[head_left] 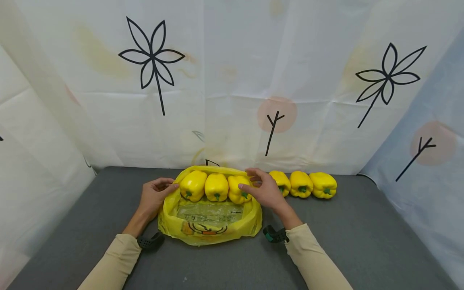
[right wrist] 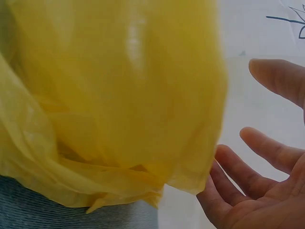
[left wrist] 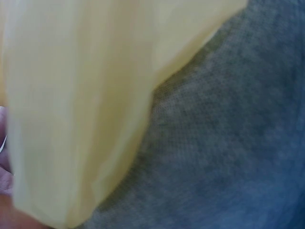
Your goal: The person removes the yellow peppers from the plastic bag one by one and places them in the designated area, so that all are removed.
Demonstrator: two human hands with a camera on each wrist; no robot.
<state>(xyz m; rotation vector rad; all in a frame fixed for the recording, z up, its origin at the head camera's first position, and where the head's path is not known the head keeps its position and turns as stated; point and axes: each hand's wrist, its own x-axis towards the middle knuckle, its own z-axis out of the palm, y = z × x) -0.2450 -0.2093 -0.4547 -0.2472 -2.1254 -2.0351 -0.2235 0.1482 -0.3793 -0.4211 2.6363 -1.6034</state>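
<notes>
A yellow plastic bag (head_left: 208,237) lies on the table with its mouth spread wide. Inside, along the far side, three yellow bell peppers (head_left: 216,187) sit in a row with green stems facing me. My left hand (head_left: 156,195) pinches the bag's left rim between thumb and fingers; the left wrist view shows mostly the hanging bag (left wrist: 81,105). At the opposite side, my right hand (head_left: 266,189) has its fingers spread, the thumb over the rightmost pepper in the bag. Seen from the right wrist, its relaxed fingers (right wrist: 248,174) are right at the bag's outer edge.
To the right of the bag, three more yellow bell peppers (head_left: 301,184) stand in a row on the grey table (head_left: 362,241); the right hand partly covers the nearest. A white printed cloth (head_left: 232,80) hangs behind the table and at both sides.
</notes>
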